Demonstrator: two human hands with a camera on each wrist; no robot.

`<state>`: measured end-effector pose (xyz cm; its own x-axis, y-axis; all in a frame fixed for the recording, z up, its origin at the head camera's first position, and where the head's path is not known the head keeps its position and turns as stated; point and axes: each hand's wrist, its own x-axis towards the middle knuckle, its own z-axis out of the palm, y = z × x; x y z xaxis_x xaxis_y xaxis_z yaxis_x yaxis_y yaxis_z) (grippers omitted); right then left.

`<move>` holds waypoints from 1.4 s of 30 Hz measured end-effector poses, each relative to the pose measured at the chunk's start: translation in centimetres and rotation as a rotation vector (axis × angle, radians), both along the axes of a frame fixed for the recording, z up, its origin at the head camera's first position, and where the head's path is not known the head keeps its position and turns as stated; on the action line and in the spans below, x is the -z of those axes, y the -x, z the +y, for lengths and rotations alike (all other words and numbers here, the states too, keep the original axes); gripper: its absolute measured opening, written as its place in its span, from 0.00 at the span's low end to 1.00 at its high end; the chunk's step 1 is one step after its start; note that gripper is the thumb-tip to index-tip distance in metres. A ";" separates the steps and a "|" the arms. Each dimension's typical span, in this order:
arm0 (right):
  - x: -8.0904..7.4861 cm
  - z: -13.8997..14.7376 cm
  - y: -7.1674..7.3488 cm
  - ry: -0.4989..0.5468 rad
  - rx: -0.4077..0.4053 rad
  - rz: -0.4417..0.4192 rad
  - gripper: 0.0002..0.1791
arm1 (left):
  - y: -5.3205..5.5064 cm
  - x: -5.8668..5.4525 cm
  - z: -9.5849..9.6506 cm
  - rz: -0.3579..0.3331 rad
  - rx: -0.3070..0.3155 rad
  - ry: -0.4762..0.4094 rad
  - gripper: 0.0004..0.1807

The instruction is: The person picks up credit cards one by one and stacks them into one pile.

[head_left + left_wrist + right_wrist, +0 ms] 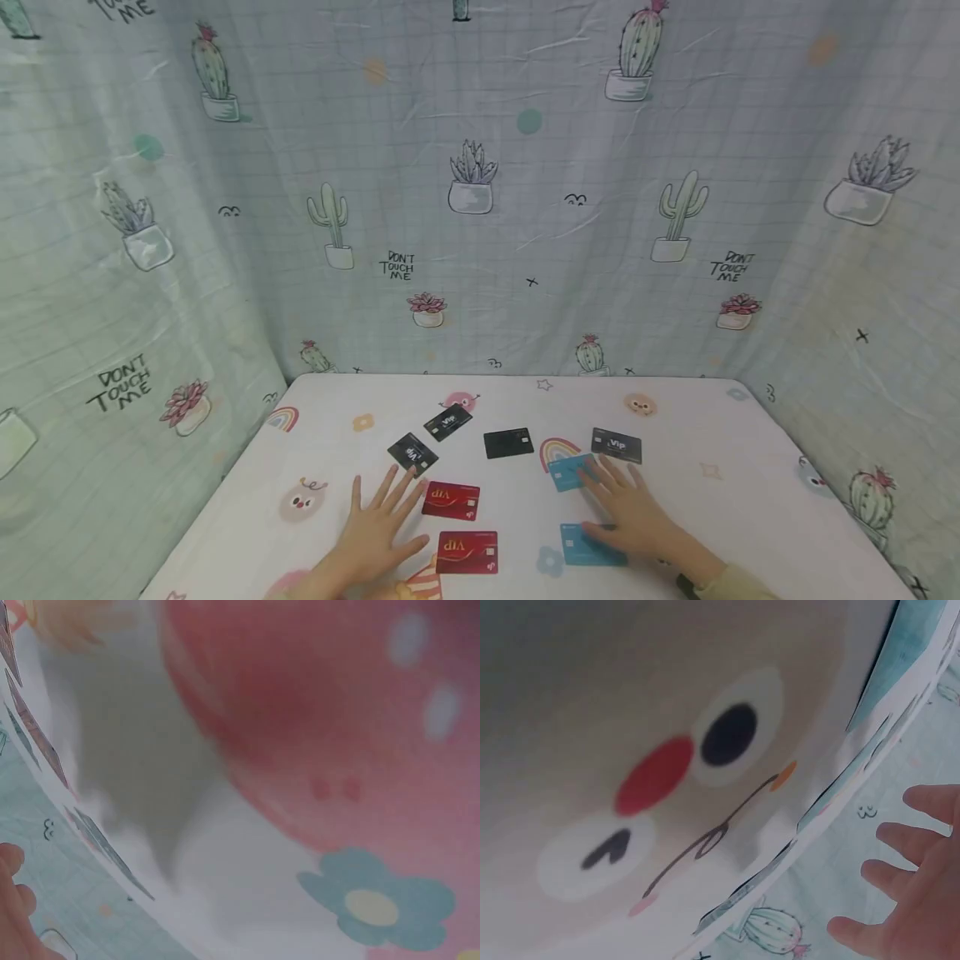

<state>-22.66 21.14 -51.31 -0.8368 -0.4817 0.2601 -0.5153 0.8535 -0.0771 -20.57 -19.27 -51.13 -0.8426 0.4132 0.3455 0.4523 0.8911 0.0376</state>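
Observation:
In the head view my left hand (377, 529) is spread flat, palm down, just left of two red VIP cards (467, 552). Its fingertips come close to a black Vip card (412, 454). My right hand (636, 510), fingers spread too, lies partly over two blue cards, the upper one (566, 472) and the lower one (588, 548). Whether it touches them I cannot tell. Beyond it is a dark grey Vip card (617, 446). The right wrist view catches straight, parted fingers (900, 844); only a few fingertips (16, 892) appear in the left wrist view.
Two more black cards lie farther back, a tilted Vip one (447, 422) and one without readable print (508, 442). The white table (675, 425) carries printed cartoon faces, flowers and rainbows. A cactus-patterned cloth (480, 242) surrounds its back and sides.

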 end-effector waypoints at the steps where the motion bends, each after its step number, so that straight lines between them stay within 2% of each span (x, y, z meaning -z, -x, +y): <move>1: 0.0 -0.1 -0.1 0.005 -0.002 -0.011 0.41 | 0.0 0.0 0.1 0.017 0.007 0.010 0.40; 3: 0.0 -0.3 -0.2 0.004 -0.009 -0.020 0.41 | -0.1 0.1 0.3 0.051 0.023 0.025 0.40; 7: -0.2 -0.7 -0.5 0.018 -0.034 -0.015 0.40 | -0.2 0.0 0.7 0.076 0.042 0.048 0.38; 13: -0.4 -1.3 -0.7 0.027 -0.069 -0.030 0.39 | -0.7 -0.7 1.6 -0.015 0.064 0.027 0.38; 18: -0.6 -1.9 -0.8 0.029 -0.110 -0.021 0.37 | -0.9 -1.1 2.2 -0.100 0.071 0.045 0.39; 25: -0.7 -2.7 -1.0 0.036 -0.149 -0.036 0.36 | -1.3 -1.3 2.6 -0.107 0.125 0.078 0.38; 30: -0.7 -3.5 -1.1 0.037 -0.157 -0.063 0.37 | -1.5 -1.4 3.0 -0.195 0.149 0.083 0.40; 36: -1.6 -4.6 -1.7 0.024 -0.154 -0.144 0.38 | -1.5 -1.4 3.3 -0.301 0.162 0.088 0.41; 39: -2.0 -5.2 -1.9 0.009 -0.157 -0.151 0.37 | -1.5 -1.2 3.3 -0.308 0.173 0.102 0.41; 42: -1.9 -5.7 -2.1 -0.013 -0.163 -0.134 0.36 | -1.5 -1.0 3.2 -0.272 0.199 0.126 0.41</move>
